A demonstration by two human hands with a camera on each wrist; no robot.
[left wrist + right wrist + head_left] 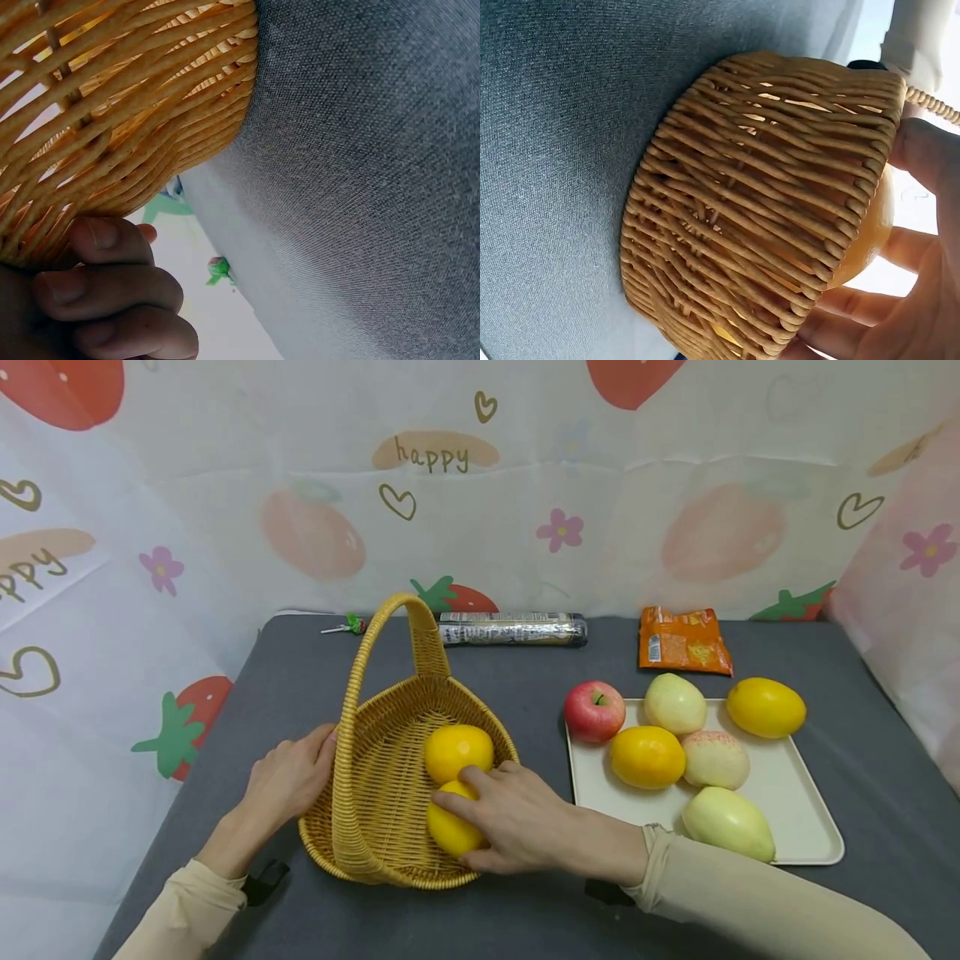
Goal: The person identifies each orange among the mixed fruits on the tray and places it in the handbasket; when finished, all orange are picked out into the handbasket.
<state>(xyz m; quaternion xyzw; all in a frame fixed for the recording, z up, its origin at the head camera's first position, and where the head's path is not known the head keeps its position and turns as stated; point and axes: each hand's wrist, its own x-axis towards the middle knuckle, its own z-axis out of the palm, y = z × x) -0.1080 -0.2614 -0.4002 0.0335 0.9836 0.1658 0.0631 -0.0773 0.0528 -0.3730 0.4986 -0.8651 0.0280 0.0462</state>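
Note:
A woven wicker basket (390,777) with a tall arched handle stands on the grey cloth, left of centre. At its left side my left hand (292,777) grips the rim; the left wrist view shows curled fingers (112,285) against the weave. Inside, at the right wall, are two smooth yellow fruits. My right hand (525,818) reaches over the right rim and holds the nearer yellow fruit (453,827) between thumb and fingers, partly covering it. The farther yellow fruit (457,752) lies just behind it. In the right wrist view, the held fruit bulges above the rim.
Right of the basket, a white tray (802,827) bears a red apple (594,712), two yellow fruits, a peach (716,760) and two pale green fruits. Behind lie an orange snack packet (684,642), a long shiny tube package (513,629) and a lollipop (352,625). A printed curtain hangs behind.

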